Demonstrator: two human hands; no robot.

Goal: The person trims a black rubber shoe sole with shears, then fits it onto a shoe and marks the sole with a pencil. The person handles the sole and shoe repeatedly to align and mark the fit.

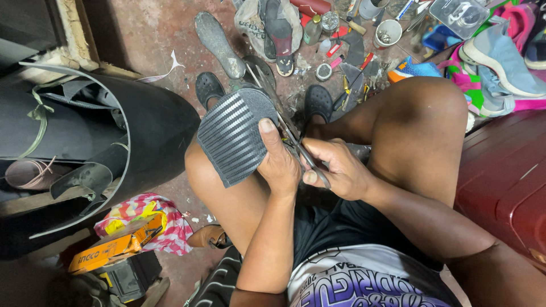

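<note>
The person sits low with knees apart, and the left hand (280,165) is wrapped round the right edge of a ribbed black rubber sole piece (234,135), thumb laid flat up its face and the other fingers hidden behind it, so the piece stands just up and to the left of that hand, tilted over the left knee. The right hand (340,170) is closed round the handles of a pair of scissors (296,142), touching the left hand at the knuckles; the blades run up and away from it along the sole piece's right edge, though I cannot quite tell whether they are biting into the rubber or just lying against it. Beyond both hands, on the floor, the two feet sit in black clogs (317,102), with a loose grey insole (218,43) and a scatter of small tools and tins further off. To the left of the left hand a big roll of black rubber sheet (153,131) crowds the knee. Well right of the right hand lie bright sneakers (500,62), and a dark red case (506,182) sits beside the right thigh.
</note>
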